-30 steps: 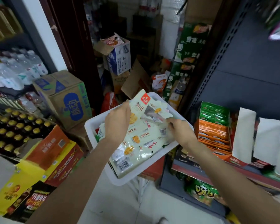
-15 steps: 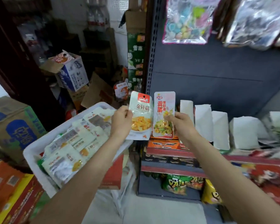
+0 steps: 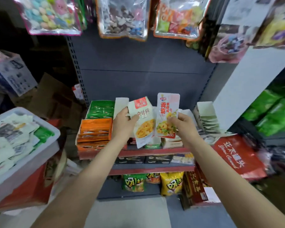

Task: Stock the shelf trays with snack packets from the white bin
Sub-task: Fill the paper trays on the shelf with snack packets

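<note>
White plastic film with a red label at its top and a picture of yellow-orange strips makes up the first snack packet, which the left hand grips at its left edge, thumb across the front and fingers curled behind. This packet stands nearly upright, tilted a little to the left, and most of it lies to the right of the grip. Just beside it, the narrower white and pink packet with red characters is pinched at its lower right edge by the right hand, thumb on the front; the packet rises upright above and to the left of that grip. The two packets' inner edges touch or overlap slightly.

Both are held in front of the red-edged shelf, over its middle. At the shelf's left end sits an orange cardboard tray of orange packets, with a green tray of green packets behind it. White cardboard trays stand toward the shelf's right end, one holding pale green packets.

The white plastic bin sits well apart at the left edge of the view, heaped with more white packets. Clear hanging bags of colourful sweets line the top.
</note>
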Available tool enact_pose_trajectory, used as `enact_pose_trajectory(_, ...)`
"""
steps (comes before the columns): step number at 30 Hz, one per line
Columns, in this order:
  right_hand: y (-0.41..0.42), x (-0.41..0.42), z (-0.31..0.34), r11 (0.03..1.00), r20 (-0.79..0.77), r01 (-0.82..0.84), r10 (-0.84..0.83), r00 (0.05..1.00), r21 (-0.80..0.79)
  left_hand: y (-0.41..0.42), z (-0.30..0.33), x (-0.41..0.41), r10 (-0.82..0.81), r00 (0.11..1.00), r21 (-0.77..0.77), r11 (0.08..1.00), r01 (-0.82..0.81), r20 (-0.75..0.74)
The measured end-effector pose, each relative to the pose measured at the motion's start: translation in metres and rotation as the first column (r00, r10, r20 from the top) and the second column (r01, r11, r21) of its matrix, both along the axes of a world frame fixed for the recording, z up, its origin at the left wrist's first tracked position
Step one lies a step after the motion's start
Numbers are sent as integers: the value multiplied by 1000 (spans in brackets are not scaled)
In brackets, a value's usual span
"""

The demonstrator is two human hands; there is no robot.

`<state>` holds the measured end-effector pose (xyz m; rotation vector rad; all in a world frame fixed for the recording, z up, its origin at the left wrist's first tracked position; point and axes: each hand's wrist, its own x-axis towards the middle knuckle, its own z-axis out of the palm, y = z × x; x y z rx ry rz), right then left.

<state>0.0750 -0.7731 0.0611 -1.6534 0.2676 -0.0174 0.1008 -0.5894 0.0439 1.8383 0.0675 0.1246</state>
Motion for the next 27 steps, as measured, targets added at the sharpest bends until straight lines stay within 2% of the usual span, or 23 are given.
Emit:
enact_pose_trajectory(4, -51, 9, -3, 994, -5, 104, -104, 995, 20, -51, -2, 15, -95, 995, 64, 994, 93, 32)
enact_pose_trajectory(8, -84, 21, -9, 983, 25, 185, -185, 982, 21, -89, -3, 35, -144, 989, 50, 989, 142, 38)
enact_pose_trajectory(13, -116, 40, -16, 962, 20, 271, -271, 962, 9, -126, -21, 56, -139, 989, 85, 987, 135, 46)
enact_pose_trajectory(18, -140, 60, -23, 950, -4, 312, -312, 950, 21, -143, -47, 71, -92, 989, 243, 968, 62, 114)
enact_pose_trajectory(23, -155, 79, -37, 965, -41, 261, -260, 965, 14, -152, -67, 73, -188, 982, 367, 912, 182, -18)
enact_pose_trajectory(27, -171, 94, -43, 982, -64, 189, -189, 980, 1, -157, -83, 71, -291, 925, 513, 771, 377, -244)
